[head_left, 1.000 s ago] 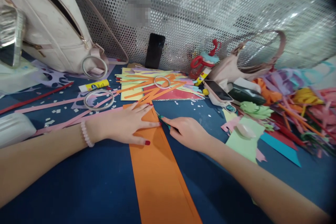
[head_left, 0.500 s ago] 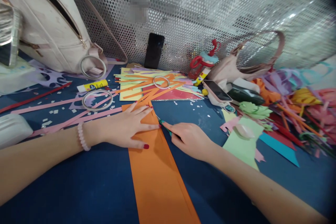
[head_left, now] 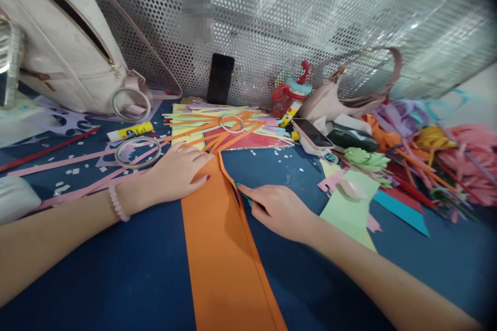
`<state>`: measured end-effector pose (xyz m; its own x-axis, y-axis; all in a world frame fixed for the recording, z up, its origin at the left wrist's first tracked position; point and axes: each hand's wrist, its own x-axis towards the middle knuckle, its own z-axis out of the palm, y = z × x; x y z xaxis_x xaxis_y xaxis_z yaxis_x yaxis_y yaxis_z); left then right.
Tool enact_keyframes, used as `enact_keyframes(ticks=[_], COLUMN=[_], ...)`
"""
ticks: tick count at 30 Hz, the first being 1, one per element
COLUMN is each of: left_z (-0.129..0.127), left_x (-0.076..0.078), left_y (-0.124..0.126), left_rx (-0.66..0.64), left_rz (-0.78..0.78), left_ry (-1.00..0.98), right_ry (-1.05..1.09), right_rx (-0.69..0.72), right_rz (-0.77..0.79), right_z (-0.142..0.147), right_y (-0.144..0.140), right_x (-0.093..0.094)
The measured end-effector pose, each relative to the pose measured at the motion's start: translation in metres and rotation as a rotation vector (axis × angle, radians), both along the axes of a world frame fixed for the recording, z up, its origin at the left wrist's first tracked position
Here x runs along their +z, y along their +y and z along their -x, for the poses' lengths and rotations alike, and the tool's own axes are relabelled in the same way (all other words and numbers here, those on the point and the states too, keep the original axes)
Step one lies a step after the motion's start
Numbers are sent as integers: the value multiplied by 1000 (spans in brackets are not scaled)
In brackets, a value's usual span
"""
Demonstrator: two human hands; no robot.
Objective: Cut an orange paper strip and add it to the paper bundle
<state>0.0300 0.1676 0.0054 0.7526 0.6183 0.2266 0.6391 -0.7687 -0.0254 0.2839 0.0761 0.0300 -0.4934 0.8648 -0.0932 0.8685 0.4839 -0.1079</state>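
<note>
A long orange paper sheet point(head_left: 217, 248) lies on the blue table point(head_left: 116, 279), running away from me. A narrow orange strip point(head_left: 240, 217) has come apart along its right edge. My left hand point(head_left: 176, 173) rests flat at the sheet's far left corner, fingers apart. My right hand point(head_left: 277, 209) grips a green-handled cutting tool point(head_left: 243, 194), whose tip touches the strip's edge. A pearl bracelet sits on my left wrist.
Cut paper strips point(head_left: 217, 126), tape rolls point(head_left: 137, 151), a glue stick point(head_left: 130, 132) and a black phone point(head_left: 220, 78) lie ahead against a perforated metal wall. A pale backpack point(head_left: 66, 46) stands at the left. Bags and paper scraps point(head_left: 419, 155) crowd the right.
My left hand slid off the orange sheet toward its left corner. A thin strip has separated along the sheet's right edge. My right hand moved slightly nearer to me.
</note>
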Motion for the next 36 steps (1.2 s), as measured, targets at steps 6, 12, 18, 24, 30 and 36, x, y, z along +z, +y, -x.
enact_keyframes(ticks=[6,12,18,24,30,36], left_z=[-2,-8,-9,-6,-6,-6], left_x=[3,7,-1,0,2,2], left_y=[-10,-18,-11,-9,-9,-12], left_rx=[-84,-142,-243,-254,-262,-260], left_rz=[-4,-51,125,151,167,200], left_ry=[-20,-18,110,123,121,98], right_ry=[8,21,8,-11,-41,-88], right_rx=[-5,-1,-21,-8,-18,-65], right_rz=[29,22,18,1,-18,-15], right_z=[-5,-5,-3,-2,2,9], right_y=[-17,-31,-24,-19,-15,-8], right_x=[3,3,-2,-2,-1,4])
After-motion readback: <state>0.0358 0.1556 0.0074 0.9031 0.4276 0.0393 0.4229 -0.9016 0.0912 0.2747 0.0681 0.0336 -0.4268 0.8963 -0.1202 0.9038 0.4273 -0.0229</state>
